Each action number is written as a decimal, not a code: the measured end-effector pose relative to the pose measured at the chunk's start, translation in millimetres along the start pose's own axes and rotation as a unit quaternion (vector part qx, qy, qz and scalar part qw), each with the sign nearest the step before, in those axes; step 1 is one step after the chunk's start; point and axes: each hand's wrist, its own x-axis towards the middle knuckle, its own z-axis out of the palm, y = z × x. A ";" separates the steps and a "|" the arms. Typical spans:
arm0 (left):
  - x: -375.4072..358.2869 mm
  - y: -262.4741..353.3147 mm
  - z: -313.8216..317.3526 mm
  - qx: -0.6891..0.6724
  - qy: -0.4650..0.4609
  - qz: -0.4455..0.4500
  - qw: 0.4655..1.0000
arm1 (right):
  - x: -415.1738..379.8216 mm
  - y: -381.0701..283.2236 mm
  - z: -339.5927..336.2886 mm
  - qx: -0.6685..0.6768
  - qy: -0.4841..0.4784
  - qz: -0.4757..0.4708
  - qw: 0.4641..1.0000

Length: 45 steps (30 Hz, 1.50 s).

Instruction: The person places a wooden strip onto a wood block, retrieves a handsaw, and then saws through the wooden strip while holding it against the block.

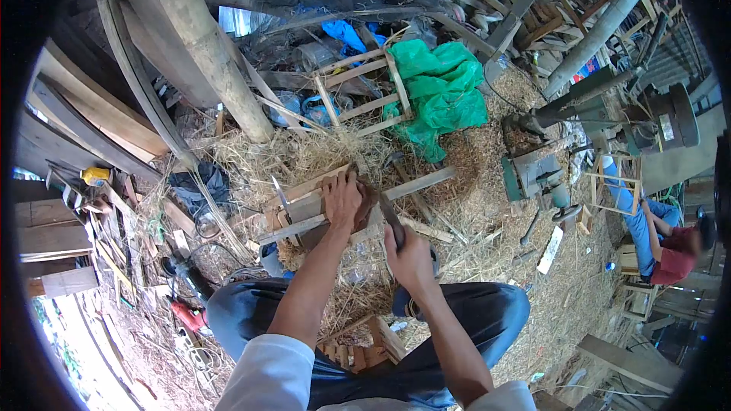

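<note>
My left hand presses down over a wooden piece, its fingers bent across the far edge. Under and beside it, a long pale wooden strip runs crosswise in front of my knees. In my right hand is a dark-handled tool, its narrow end pointing away from me toward the wood. The kind of tool is hard to make out, and my fist hides its lower end. A thin pointed metal blade stands up left of my left hand.
Straw and shavings cover the ground. Ahead lie a small wooden frame and a green plastic sheet. At right stands a green machine; beyond it a person sits by another wooden frame. A red power tool lies left.
</note>
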 end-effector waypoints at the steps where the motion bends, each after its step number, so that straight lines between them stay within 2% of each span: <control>1: 1.9 -4.9 7.8 0.031 0.022 0.020 0.999 | 13.9 4.7 13.6 0.003 0.007 -0.004 1.000; 2: 8.1 -5.5 4.6 0.032 0.023 0.013 0.999 | 23.2 4.7 20.2 0.007 0.013 -0.009 1.000; 3: 14.9 -2.3 -1.4 0.002 -0.014 -0.016 1.000 | 22.0 -7.3 11.5 -0.006 -0.002 -0.001 1.000; 4: 14.2 3.5 -5.4 -0.031 -0.056 -0.045 0.997 | 12.6 -17.8 -4.2 -0.010 -0.021 0.033 0.999; 5: 13.9 9.1 -13.9 -0.034 -0.060 -0.050 0.996 | 3.9 -36.1 -26.4 -0.014 -0.040 0.065 0.997; 7: 17.6 14.7 -37.8 -0.069 -0.128 -0.075 0.986 | -16.0 -58.8 -66.7 -0.004 -0.047 0.086 0.995; 8: 16.5 15.9 -42.5 -0.067 -0.130 -0.080 0.986 | -17.7 -79.6 -86.4 -0.009 -0.071 0.121 0.990; 10: 10.3 19.6 -49.3 -0.073 -0.088 -0.049 0.992 | -10.2 -86.2 -83.2 -0.019 -0.062 0.101 0.993; 12: 13.8 20.6 -53.1 -0.094 -0.091 -0.062 0.989 | 3.8 -83.5 -69.8 -0.016 -0.047 0.075 0.996; 15: 12.1 21.7 -51.8 -0.114 -0.121 -0.051 0.985 | 11.5 -38.5 -35.5 -0.004 -0.003 0.044 0.999; 16: 13.9 16.2 -38.0 -0.075 -0.107 -0.049 0.990 | 13.5 -23.6 -20.6 0.009 0.014 0.024 1.000; 17: 14.7 14.2 -38.2 -0.039 -0.097 -0.055 0.993 | 12.5 -25.4 -19.2 0.019 -0.002 0.039 0.999; 20: 19.3 15.2 -35.4 -0.067 -0.118 -0.085 0.987 | -3.0 -38.8 -37.9 0.002 -0.029 0.090 0.995; 21: 17.7 13.8 -31.4 -0.025 -0.063 -0.053 0.996 | -12.7 -37.8 -46.5 -0.015 -0.042 0.074 0.996; 24: 17.1 20.3 -42.9 -0.039 -0.090 -0.077 0.992 | -28.7 -24.8 -52.0 0.039 -0.061 0.108 0.992; 26: 17.1 19.5 -38.9 -0.044 -0.089 -0.080 0.992 | -16.5 -15.5 -35.5 0.036 -0.040 0.097 0.994; 28: 14.4 16.7 -26.1 -0.050 -0.088 -0.081 0.992 | -2.3 -1.6 -9.0 -0.007 -0.027 0.040 0.999; 29: 16.5 12.3 -25.3 -0.032 -0.099 -0.076 0.992 | 0.9 -5.5 -6.3 -0.019 -0.047 0.041 0.998; 34: 16.0 20.0 -35.4 -0.010 -0.080 -0.070 0.994 | -27.6 -38.5 -67.8 -0.010 -0.070 0.079 0.994; 36: 11.9 17.7 -28.9 -0.011 -0.054 -0.061 0.997 | -35.9 -40.5 -74.0 0.058 -0.061 0.120 0.989; 40: 8.7 10.6 -10.5 0.005 -0.078 -0.047 0.996 | 27.9 3.7 11.7 0.011 -0.028 0.054 0.998; 41: 11.8 10.4 -11.2 -0.003 -0.073 -0.047 0.996 | 47.8 -3.0 21.2 0.011 -0.020 0.043 0.999; 43: 20.2 0.1 -11.9 -0.005 -0.067 -0.049 0.997 | 39.1 -12.7 5.7 0.027 -0.031 0.052 0.998; 45: 22.3 17.8 -37.4 -0.042 -0.106 -0.095 0.989 | 7.5 -25.5 -35.8 0.021 -0.065 0.107 0.992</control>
